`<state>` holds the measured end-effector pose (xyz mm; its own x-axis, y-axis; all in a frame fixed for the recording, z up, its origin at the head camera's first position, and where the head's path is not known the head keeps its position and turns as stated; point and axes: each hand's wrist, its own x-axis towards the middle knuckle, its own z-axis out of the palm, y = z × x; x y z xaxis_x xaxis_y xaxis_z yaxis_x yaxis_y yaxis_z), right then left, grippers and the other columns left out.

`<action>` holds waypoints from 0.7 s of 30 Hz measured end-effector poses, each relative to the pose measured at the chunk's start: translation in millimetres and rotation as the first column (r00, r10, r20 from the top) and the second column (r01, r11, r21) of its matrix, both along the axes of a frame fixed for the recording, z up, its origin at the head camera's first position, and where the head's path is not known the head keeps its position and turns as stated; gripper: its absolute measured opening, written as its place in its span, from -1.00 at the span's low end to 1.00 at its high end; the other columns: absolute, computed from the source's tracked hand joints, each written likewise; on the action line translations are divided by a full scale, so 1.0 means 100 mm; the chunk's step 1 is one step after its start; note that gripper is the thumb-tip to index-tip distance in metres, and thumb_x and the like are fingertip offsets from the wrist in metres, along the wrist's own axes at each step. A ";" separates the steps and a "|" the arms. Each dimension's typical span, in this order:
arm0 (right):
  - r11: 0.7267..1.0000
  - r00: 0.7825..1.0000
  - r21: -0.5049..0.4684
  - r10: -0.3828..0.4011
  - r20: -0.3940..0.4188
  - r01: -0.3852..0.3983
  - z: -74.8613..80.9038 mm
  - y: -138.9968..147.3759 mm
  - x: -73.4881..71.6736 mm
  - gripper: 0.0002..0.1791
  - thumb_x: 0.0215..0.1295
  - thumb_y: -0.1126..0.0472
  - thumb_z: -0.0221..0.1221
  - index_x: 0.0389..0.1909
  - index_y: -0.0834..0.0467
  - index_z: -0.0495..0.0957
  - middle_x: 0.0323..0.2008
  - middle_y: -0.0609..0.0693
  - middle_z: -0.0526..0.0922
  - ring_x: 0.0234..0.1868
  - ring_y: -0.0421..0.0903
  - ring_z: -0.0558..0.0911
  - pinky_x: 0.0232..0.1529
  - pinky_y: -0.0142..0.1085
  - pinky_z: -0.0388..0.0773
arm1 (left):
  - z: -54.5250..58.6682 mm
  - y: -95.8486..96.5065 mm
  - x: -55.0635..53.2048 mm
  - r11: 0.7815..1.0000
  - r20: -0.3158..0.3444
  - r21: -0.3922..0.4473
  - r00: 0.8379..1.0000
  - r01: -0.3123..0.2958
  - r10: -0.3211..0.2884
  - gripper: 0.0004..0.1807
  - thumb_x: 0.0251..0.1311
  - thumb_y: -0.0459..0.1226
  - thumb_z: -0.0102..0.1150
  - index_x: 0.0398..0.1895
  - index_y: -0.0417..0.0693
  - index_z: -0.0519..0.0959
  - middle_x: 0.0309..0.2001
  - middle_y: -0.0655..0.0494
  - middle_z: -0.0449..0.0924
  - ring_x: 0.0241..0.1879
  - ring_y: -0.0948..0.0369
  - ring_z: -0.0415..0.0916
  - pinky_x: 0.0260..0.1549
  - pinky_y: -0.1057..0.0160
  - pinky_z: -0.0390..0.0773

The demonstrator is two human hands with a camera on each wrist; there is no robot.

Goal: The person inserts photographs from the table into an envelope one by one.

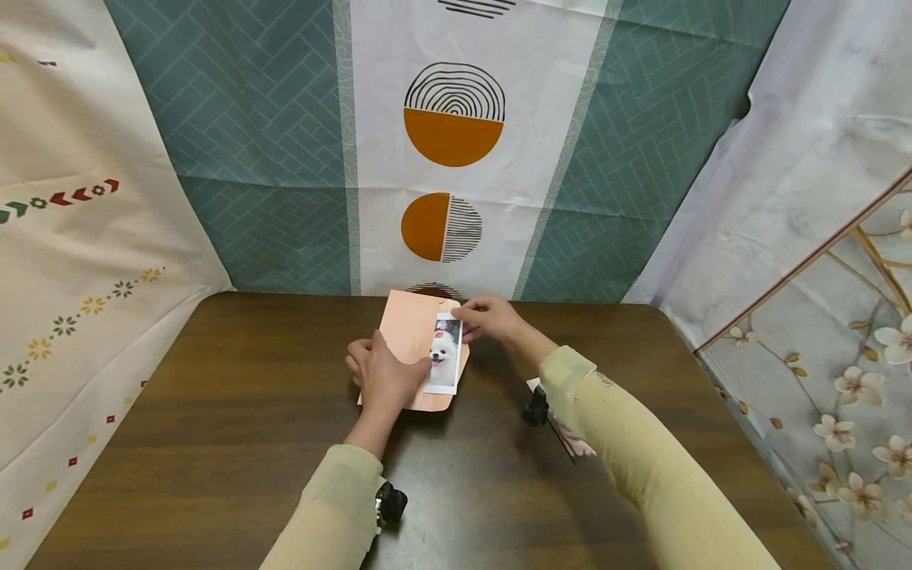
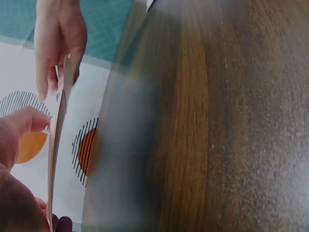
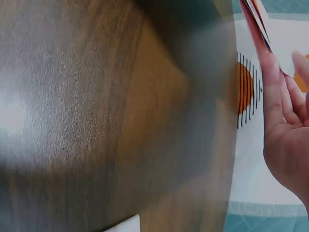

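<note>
Photograph [image 1: 443,356], one: white border, picture of a white dog with pink on its head; set against the face of a peach envelope [image 1: 408,324], along its right side. My left hand [image 1: 385,370]: gripped the envelope by its left side, thumb in front, the thumb's tip just beside the photograph's left edge. My right hand [image 1: 493,318]: its fingers pinched the photograph's upper right corner, near the envelope's right edge. Markings: one small dark mark on my right sleeve [image 1: 634,443], too small for me to read. Location: over the far part of a brown wooden desk [image 1: 235,412], the envelope's top crossing the line of the desk's far edge in the head view. Room: wood grain ran from the envelope to the desk's left edge, and more of it toward me, between my forearms. To the right, a flat printed piece [image 1: 574,443] lay partly hidden by my right forearm, well apart from the envelope. Backdrop: one patterned cloth [image 1: 527,142] with orange and striped circles, hung behind the far edge, bounding movement that way.
</note>
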<state>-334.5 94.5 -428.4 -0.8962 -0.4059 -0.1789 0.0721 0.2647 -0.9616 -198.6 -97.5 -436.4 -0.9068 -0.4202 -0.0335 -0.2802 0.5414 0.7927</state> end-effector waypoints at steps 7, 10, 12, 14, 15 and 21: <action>0.998 0.997 -0.011 0.066 0.032 -0.066 0.03 0.10 -0.02 -0.83 0.50 0.42 0.24 -0.02 0.46 0.60 -0.40 0.07 0.74 -0.42 -0.14 0.75 -0.22 -0.20 0.78 | -0.01 0.01 0.00 1.000 -0.001 0.007 1.000 -0.002 0.002 0.11 0.02 0.01 0.60 0.55 -0.33 0.26 0.29 -0.34 0.14 0.34 -0.24 0.05 0.35 -0.22 0.21; 0.998 0.998 -0.035 0.062 0.021 -0.061 0.04 0.08 -0.01 -0.85 0.47 0.46 0.25 -0.05 0.47 0.59 -0.42 0.06 0.74 -0.42 -0.15 0.76 -0.21 -0.20 0.78 | 0.00 0.01 0.00 1.000 -0.002 0.005 1.000 -0.002 0.002 0.12 0.02 0.01 0.60 0.55 -0.33 0.25 0.29 -0.34 0.14 0.34 -0.24 0.05 0.35 -0.21 0.22; 0.998 0.999 -0.052 0.048 0.012 -0.047 0.03 0.04 0.00 -0.86 0.46 0.47 0.25 -0.07 0.47 0.58 -0.43 0.07 0.74 -0.44 -0.14 0.76 -0.23 -0.20 0.78 | 0.01 0.01 -0.01 1.000 -0.001 0.003 1.000 -0.001 0.001 0.10 0.02 0.02 0.59 0.54 -0.33 0.26 0.30 -0.34 0.14 0.34 -0.24 0.05 0.35 -0.21 0.22; 0.998 0.999 -0.054 0.035 0.002 -0.035 0.03 0.01 0.01 -0.86 0.46 0.47 0.26 -0.07 0.48 0.59 -0.44 0.08 0.75 -0.45 -0.14 0.76 -0.25 -0.21 0.78 | 0.02 0.01 -0.01 1.000 0.001 0.001 1.000 -0.002 0.002 0.11 0.02 0.02 0.59 0.54 -0.33 0.26 0.30 -0.34 0.14 0.34 -0.24 0.05 0.36 -0.22 0.23; 0.998 0.999 -0.055 0.033 -0.002 -0.033 0.02 -0.02 0.01 -0.86 0.45 0.48 0.26 -0.08 0.49 0.59 -0.44 0.08 0.75 -0.46 -0.14 0.76 -0.26 -0.21 0.78 | 0.02 0.01 -0.01 1.000 0.003 0.002 1.000 -0.001 0.001 0.11 0.02 0.02 0.59 0.54 -0.33 0.25 0.31 -0.34 0.13 0.34 -0.24 0.05 0.36 -0.22 0.22; 0.998 0.999 -0.045 0.041 -0.012 -0.041 -0.01 -0.14 0.02 -0.90 0.46 0.47 0.26 -0.12 0.47 0.63 -0.43 0.11 0.77 -0.47 -0.14 0.77 -0.28 -0.20 0.78 | 0.04 0.02 0.01 1.000 -0.013 0.011 1.000 0.003 -0.003 0.11 0.01 0.00 0.57 0.55 -0.34 0.25 0.29 -0.35 0.14 0.32 -0.24 0.06 0.35 -0.22 0.23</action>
